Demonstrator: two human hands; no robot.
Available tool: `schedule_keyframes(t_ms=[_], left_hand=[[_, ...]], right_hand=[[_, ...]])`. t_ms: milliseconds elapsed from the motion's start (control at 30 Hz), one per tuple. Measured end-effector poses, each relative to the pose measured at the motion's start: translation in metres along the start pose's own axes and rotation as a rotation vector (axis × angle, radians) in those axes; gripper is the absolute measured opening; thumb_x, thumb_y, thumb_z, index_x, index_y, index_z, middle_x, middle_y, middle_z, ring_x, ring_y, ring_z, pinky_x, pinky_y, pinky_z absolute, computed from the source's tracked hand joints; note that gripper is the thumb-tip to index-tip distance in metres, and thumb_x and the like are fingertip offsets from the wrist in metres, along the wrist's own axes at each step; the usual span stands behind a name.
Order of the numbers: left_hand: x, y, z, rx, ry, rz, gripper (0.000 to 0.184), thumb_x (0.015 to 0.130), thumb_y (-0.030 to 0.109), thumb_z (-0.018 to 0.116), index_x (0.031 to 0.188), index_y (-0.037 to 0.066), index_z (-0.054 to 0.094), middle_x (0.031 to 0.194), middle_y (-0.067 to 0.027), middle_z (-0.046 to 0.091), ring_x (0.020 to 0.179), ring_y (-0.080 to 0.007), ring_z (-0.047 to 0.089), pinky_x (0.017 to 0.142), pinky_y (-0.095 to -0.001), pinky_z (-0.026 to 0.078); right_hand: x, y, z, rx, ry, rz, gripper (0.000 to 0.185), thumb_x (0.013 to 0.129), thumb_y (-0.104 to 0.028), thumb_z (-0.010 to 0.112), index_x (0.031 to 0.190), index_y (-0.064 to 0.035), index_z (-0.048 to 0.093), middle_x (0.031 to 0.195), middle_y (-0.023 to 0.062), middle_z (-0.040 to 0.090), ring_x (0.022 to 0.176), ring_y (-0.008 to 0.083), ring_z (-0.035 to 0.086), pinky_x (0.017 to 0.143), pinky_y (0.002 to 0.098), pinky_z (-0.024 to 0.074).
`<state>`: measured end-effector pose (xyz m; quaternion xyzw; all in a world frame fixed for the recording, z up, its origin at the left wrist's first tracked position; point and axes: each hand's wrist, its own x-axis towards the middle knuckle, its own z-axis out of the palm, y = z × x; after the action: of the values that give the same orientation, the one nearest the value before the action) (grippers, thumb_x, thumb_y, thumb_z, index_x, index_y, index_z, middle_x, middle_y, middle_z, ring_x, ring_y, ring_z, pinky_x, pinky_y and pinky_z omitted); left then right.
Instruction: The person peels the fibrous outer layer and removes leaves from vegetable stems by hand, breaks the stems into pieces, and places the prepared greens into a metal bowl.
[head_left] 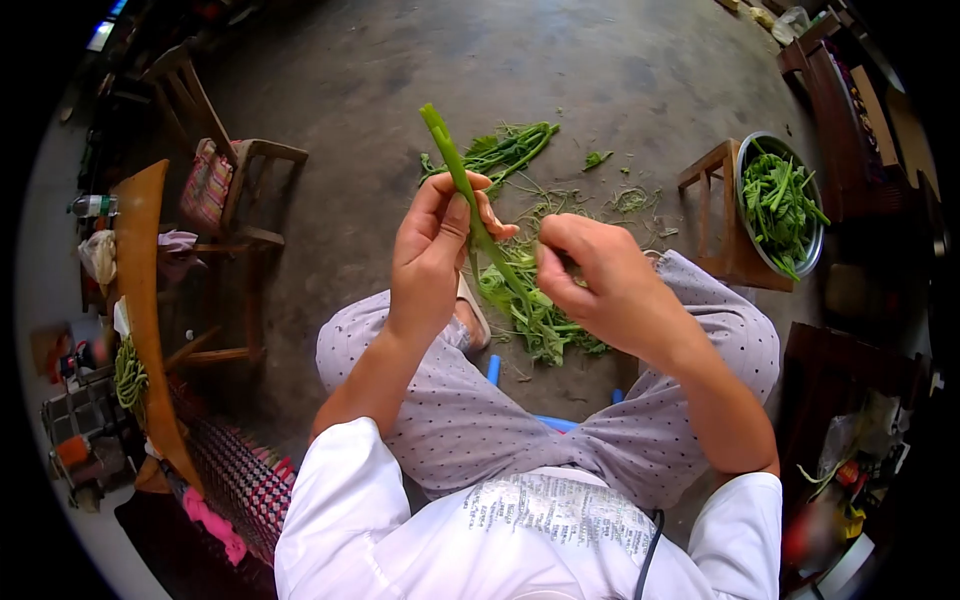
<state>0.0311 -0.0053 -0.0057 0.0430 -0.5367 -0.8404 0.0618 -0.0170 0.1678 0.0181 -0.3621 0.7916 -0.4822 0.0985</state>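
Note:
My left hand (430, 240) pinches a thick green leafy-vegetable stem (443, 140) between thumb and fingers, in front of my chest. The stem's cut end points up and away, and its lower part slants down to the right. Close beside it, my right hand (610, 285) is closed with thumb against fingers. Whatever is in that pinch is too small or hidden to make out. Below the hands, a heap of leaves and stringy peelings (545, 325) lies on the floor between my feet. Farther off lies a bunch of long green stems (515, 150).
To the right, a metal bowl (743, 170) of green stems and leaves sits on a wooden stool (712, 195). On the left are a wooden chair (265, 150) with a patterned cushion and a wooden table (150, 240) with long green beans (130, 375). Scraps litter the concrete floor (380, 80).

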Motion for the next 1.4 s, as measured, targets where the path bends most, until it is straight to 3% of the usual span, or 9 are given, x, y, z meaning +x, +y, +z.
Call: schedule_keyframes(t_ms=[133, 400, 533, 567, 700, 867, 1033, 1100, 1400], left_hand=[[-0.002, 0.005, -0.005, -0.139, -0.07, -0.13, 0.025, 0.098, 0.018, 0.042, 0.115, 0.001, 0.048, 0.086, -0.0041, 0.05, 0.079, -0.013, 0.053, 0.079, -0.0316, 0.049], [-0.008, 0.0, -0.001, -0.398, -0.253, -0.298, 0.027, 0.099, 0.02, 0.041, 0.115, 0.0, 0.047, 0.08, -0.0022, 0.046, 0.073, -0.0111, 0.046, 0.072, -0.0276, 0.043], [-0.012, 0.0, 0.005, -0.291, -0.265, -0.304, 0.029, 0.099, 0.021, 0.04, 0.115, -0.002, 0.048, 0.075, -0.0003, 0.043, 0.066, -0.0097, 0.041, 0.067, -0.0258, 0.04], [-0.013, -0.001, 0.006, -0.295, -0.272, -0.307, 0.029, 0.099, 0.021, 0.04, 0.115, -0.002, 0.048, 0.075, -0.0003, 0.043, 0.066, -0.0097, 0.041, 0.067, -0.0258, 0.04], [-0.018, -0.004, 0.012, 0.194, -0.35, -0.131, 0.025, 0.1, 0.017, 0.039, 0.113, 0.0, 0.053, 0.072, 0.0008, 0.047, 0.066, -0.0067, 0.043, 0.064, -0.0213, 0.039], [-0.019, -0.005, 0.017, 0.497, -0.309, -0.032, 0.022, 0.098, 0.011, 0.04, 0.11, 0.001, 0.056, 0.067, 0.0014, 0.046, 0.064, -0.0062, 0.041, 0.063, -0.0204, 0.038], [-0.019, -0.008, 0.017, 0.429, -0.28, -0.001, 0.025, 0.101, 0.018, 0.036, 0.114, 0.001, 0.048, 0.083, -0.0011, 0.049, 0.071, -0.0064, 0.043, 0.066, -0.0205, 0.038], [-0.018, -0.01, 0.017, 0.322, -0.247, 0.022, 0.024, 0.101, 0.019, 0.036, 0.117, 0.002, 0.04, 0.087, -0.0019, 0.048, 0.071, -0.0063, 0.042, 0.066, -0.0198, 0.038], [-0.013, -0.022, 0.022, 0.027, -0.181, 0.025, 0.024, 0.101, 0.018, 0.034, 0.12, 0.003, 0.037, 0.086, -0.002, 0.047, 0.071, -0.0071, 0.043, 0.066, -0.0212, 0.038]], right_hand=[[0.005, 0.006, -0.025, 0.324, 0.101, 0.14, 0.018, 0.084, -0.01, 0.054, 0.07, 0.0016, 0.05, 0.065, 0.002, 0.045, 0.058, 0.0079, 0.041, 0.05, 0.0236, 0.0317], [0.009, 0.013, -0.083, 1.422, 0.256, 0.207, 0.016, 0.093, -0.014, 0.046, 0.079, -0.0065, 0.043, 0.076, 0.0067, 0.051, 0.062, 0.0068, 0.042, 0.051, 0.0181, 0.0406], [0.011, 0.015, -0.079, 1.207, 0.2, 0.232, 0.013, 0.094, -0.015, 0.043, 0.083, -0.007, 0.045, 0.063, -0.0009, 0.042, 0.054, 0.0068, 0.038, 0.049, 0.0174, 0.0394], [0.011, 0.011, -0.068, 1.005, 0.282, 0.341, 0.021, 0.092, -0.024, 0.051, 0.081, -0.0067, 0.052, 0.068, -0.0021, 0.048, 0.054, 0.0039, 0.036, 0.045, 0.0194, 0.0305], [0.013, 0.0, -0.052, 0.546, 0.1, 0.333, 0.03, 0.094, -0.029, 0.052, 0.077, -0.0041, 0.055, 0.061, -0.0018, 0.046, 0.052, 0.0058, 0.034, 0.046, 0.0223, 0.0291], [0.007, 0.005, -0.04, 0.299, 0.047, 0.128, 0.037, 0.097, -0.03, 0.048, 0.076, -0.0004, 0.053, 0.06, -0.0008, 0.042, 0.054, 0.0059, 0.034, 0.046, 0.0279, 0.029], [0.009, 0.003, -0.034, 0.625, -0.026, 0.273, 0.032, 0.098, -0.03, 0.048, 0.075, -0.0072, 0.047, 0.066, -0.0049, 0.037, 0.06, 0.0034, 0.033, 0.051, 0.021, 0.0285], [0.01, -0.001, -0.027, 1.092, 0.01, 0.415, 0.03, 0.097, -0.031, 0.049, 0.078, -0.0082, 0.05, 0.066, -0.0055, 0.04, 0.059, 0.0029, 0.034, 0.051, 0.0199, 0.0293], [0.015, 0.003, -0.005, 1.115, 0.132, 0.475, 0.034, 0.097, -0.035, 0.049, 0.076, -0.0081, 0.053, 0.063, -0.0058, 0.044, 0.055, 0.003, 0.037, 0.05, 0.0205, 0.0299]])
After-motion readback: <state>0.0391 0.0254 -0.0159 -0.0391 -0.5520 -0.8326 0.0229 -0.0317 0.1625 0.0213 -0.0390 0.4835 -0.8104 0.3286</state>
